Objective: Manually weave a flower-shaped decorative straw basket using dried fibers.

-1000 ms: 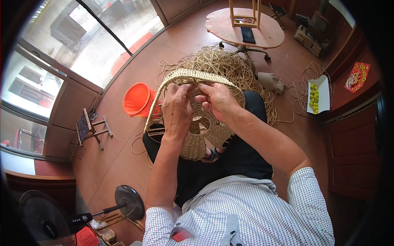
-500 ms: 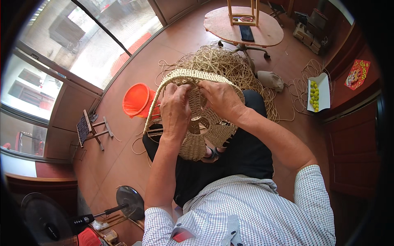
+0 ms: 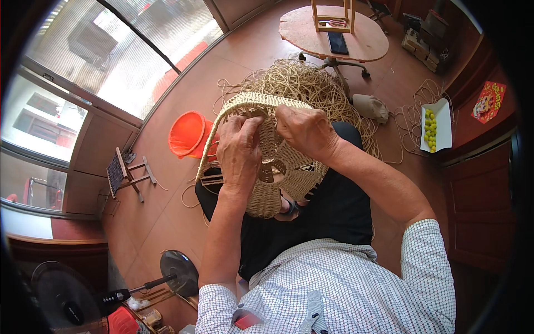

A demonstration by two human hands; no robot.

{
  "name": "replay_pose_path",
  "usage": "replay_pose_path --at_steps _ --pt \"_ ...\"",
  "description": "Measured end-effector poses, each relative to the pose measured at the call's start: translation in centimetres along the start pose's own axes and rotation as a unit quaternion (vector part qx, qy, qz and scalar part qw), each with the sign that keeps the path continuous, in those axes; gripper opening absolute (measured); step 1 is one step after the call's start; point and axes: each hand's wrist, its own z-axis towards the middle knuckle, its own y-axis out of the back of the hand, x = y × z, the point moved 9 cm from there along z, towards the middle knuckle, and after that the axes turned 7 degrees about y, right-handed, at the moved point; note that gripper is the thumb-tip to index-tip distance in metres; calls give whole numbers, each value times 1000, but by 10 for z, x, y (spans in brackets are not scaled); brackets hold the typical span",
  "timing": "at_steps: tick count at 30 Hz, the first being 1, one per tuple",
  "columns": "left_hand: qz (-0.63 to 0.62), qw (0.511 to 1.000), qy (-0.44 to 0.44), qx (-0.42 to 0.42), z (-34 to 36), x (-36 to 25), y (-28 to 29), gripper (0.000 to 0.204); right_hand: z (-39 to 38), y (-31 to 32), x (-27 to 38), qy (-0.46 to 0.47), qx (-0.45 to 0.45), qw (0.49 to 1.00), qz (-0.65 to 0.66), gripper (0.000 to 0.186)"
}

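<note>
While the left hand [image 3: 240, 147] is bent over the near side of the rim, its fingers curled against the inside of a woven cord piece [image 3: 264, 200], the right hand [image 3: 308, 131] is drawn together into a loose fist at the rim just beside it. Whether the left hand is clamped on the weave or only resting there, I cannot tell; any strand between the right hand's fingers is hidden too. The woven piece sits between the knees, below and between both hands, its pale rim arching beyond the fingertips and a round gap showing under them.

Left of the left hand stands an orange-red bucket [image 3: 192, 135], with a folding stool [image 3: 117, 171] farther out. A heap of tan cord [image 3: 300, 83] lies beyond both hands. Past it, ahead and right of the right hand, a round desk [image 3: 300, 33] carries a dark phone [image 3: 337, 43]. Well right of that hand, a white tray [image 3: 443, 125] holds yellow-green fruit [image 3: 430, 132].
</note>
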Motion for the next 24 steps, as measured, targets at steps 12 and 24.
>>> replay_pose_path --at_steps 12,24 --pt "6 999 37 14 -8 -2 -10 30 -5 6 -4 0 -22 1000 7 11" --pt "-97 994 41 -6 -10 2 1 32 -2 20 15 -56 -49 996 43 7"
